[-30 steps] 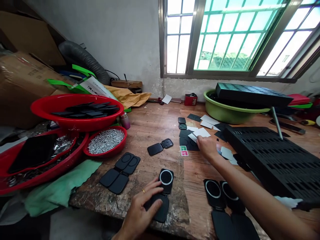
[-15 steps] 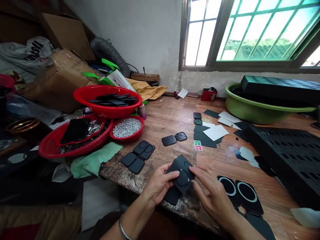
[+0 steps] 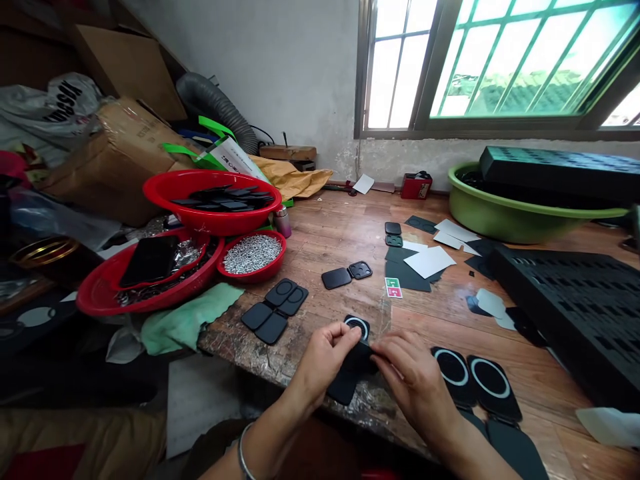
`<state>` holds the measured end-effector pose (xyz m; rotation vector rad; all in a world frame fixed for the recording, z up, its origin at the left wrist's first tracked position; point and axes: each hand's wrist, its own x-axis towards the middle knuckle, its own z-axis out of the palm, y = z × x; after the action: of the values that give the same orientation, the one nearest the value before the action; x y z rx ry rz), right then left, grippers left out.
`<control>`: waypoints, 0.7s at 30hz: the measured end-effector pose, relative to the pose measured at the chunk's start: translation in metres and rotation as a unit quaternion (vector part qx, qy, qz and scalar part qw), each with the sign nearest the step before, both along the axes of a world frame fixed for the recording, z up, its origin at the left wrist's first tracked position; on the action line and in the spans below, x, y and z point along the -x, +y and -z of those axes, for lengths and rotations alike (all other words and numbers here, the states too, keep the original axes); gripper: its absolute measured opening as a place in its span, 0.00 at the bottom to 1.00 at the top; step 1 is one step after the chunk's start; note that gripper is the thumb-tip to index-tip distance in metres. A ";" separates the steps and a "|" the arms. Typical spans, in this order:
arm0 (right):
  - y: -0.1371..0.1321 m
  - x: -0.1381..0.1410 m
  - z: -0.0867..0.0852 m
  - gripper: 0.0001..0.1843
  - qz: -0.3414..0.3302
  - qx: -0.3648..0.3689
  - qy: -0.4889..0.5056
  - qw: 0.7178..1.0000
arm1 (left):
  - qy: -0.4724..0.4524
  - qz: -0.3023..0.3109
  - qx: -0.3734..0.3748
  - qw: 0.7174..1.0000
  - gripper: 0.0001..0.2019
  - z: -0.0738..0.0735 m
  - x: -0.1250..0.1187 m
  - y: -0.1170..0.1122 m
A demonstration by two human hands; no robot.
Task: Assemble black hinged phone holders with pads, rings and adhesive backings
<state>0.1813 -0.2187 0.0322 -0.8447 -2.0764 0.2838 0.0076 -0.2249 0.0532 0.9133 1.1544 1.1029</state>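
Observation:
Both hands meet over the table's front edge at a thin dark sheet, now tilted so that it shows nearly edge-on. My left hand is closed, pinching the sheet's left side between thumb and fingers. On the sheet's right side, the fingertips of my right hand are closed too. Beneath lies a hinged black pad; a panel with a white ring shows just beyond my fingers. Right of my right hand are black panels with white rings. To the left rest joined black square panels.
Red basins with dark flat pieces and small metal parts stand at left, near a green cloth. White and dark sheets, an opened black pad, a green basin and black foam trays occupy the right side.
The dark sheet has tipped from facing me to nearly edge-on, and the white-ringed panel behind it has come into view. My right fingers have drawn together on its edge.

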 end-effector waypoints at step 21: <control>0.002 0.005 -0.005 0.14 0.031 -0.143 -0.086 0.985 | -0.238 -0.046 0.102 0.965 0.19 0.000 -0.004 0.005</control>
<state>0.1766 -0.2166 0.0370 -0.7768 -2.1785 -0.1246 0.0117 -0.2200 0.0527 0.4024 0.8924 1.1725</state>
